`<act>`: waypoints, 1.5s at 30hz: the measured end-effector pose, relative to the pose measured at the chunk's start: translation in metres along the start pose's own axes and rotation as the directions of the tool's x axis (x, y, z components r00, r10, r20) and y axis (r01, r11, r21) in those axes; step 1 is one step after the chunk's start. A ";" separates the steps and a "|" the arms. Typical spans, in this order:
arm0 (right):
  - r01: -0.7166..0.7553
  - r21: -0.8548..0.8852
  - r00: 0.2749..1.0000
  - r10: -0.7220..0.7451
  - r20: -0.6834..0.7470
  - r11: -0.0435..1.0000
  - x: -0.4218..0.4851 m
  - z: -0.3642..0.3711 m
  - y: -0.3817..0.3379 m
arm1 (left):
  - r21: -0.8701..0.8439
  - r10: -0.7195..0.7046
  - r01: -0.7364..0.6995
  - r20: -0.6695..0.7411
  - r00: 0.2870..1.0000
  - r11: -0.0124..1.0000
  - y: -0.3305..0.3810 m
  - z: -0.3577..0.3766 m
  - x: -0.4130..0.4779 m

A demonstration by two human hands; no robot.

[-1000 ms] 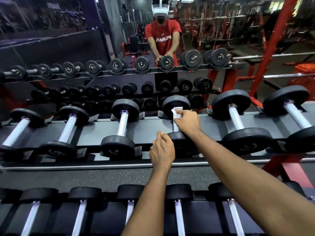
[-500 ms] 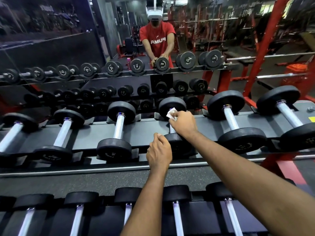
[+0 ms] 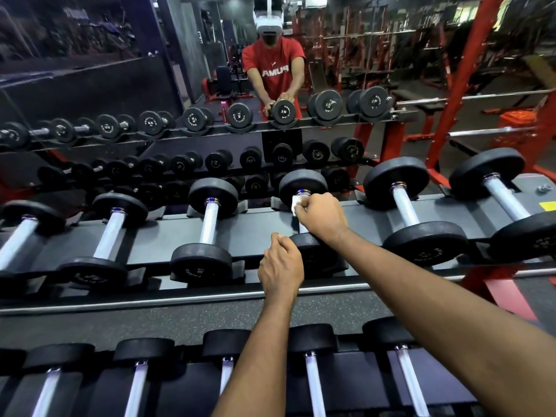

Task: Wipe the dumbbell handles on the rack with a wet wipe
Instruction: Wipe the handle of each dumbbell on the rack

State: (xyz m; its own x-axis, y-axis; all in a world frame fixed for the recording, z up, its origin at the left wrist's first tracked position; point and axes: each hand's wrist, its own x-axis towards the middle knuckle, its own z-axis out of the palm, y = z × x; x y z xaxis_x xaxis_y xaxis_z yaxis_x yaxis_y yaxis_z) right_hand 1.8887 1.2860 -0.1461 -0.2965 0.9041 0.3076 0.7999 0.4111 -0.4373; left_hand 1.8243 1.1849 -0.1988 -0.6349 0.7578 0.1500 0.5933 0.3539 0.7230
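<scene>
Gripping wet wipe (image 3: 296, 203), right hand (image 3: 322, 216), far along handle (image 3: 302, 227)

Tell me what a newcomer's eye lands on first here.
One dumbbell at the middle of the rack draws the eye. The right hand holds a white wet wipe on its handle near the far head, and the left hand sits curled against the near head. Behind the rack, a mirror shows a person in a red shirt in the same pose.
</scene>
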 end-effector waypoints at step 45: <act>0.091 -0.101 0.954 -0.058 0.295 0.991 -0.010 -0.008 0.002 | 0.008 -0.004 0.004 0.006 1.000 1.000 -0.001 -0.001 0.000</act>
State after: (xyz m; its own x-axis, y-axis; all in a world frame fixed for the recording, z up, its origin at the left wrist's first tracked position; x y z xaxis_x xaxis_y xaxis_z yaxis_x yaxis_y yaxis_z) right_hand 1.8978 1.2764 -0.1431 -0.4827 0.8730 0.0698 0.8182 0.4780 -0.3193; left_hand 1.8230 1.1836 -0.1986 -0.6345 0.7596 0.1428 0.5944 0.3614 0.7184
